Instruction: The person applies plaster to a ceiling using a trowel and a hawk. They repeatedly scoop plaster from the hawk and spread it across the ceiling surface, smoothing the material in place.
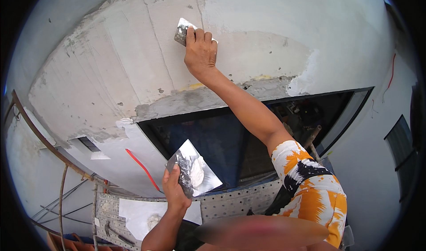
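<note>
Upper scraper [180, 32], long axis down rightward (gripped)

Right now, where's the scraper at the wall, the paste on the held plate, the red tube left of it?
Scraper [181, 32]: head view, exposed left part of its blade.
Paste [197, 173]: head view, middle of the white heap.
Red tube [142, 165]: head view, about mid-length.
</note>
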Motion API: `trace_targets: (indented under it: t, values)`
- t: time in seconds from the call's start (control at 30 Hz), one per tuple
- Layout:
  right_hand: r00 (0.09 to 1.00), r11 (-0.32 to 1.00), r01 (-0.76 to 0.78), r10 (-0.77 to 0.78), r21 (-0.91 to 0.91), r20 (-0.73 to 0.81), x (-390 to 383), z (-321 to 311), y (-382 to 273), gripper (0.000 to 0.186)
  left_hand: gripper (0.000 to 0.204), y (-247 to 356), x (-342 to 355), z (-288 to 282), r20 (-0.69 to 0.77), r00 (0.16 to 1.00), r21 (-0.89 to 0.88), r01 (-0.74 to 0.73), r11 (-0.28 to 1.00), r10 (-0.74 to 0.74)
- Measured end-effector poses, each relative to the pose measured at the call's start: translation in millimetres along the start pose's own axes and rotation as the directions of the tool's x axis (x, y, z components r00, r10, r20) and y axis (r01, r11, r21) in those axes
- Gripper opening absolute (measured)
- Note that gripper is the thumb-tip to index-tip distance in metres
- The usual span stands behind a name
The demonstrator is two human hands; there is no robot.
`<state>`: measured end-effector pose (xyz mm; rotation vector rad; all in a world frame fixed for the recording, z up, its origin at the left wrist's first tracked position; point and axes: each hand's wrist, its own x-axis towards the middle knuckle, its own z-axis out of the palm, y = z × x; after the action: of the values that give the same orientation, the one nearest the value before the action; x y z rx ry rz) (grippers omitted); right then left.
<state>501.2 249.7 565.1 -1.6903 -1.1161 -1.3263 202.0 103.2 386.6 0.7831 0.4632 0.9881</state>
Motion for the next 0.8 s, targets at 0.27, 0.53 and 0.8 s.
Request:
trace_targets:
  t: [0.27, 0.53, 0.8]
  values:
    - [0.934, 0.936, 0.330, -0.342, -0.120, -0.102, -19.6, -20.5, 96.6, 0.055, 0.025, 4.5, -1.2, 0.1, -0.010, 1.000, -0.040, -0.014, 0.999, 0.014]
    - [0.741, 0.751, 0.645, -0.660, -0.142, -0.127, -25.7, -39.6, 83.5, 0.037, 0.025, 4.8, -1.2, 13.5, 0.023, 1.000, -0.039, -0.012, 0.999, 0.012]
    - [0.651, 0.630, 0.718, -0.758, -0.294, -0.034, 71.0, -80.1, 168.3, 0.029, 0.027, 12.8, 1.0, 11.9, 0.007, 0.999, 0.033, 0.041, 0.999, -0.041]
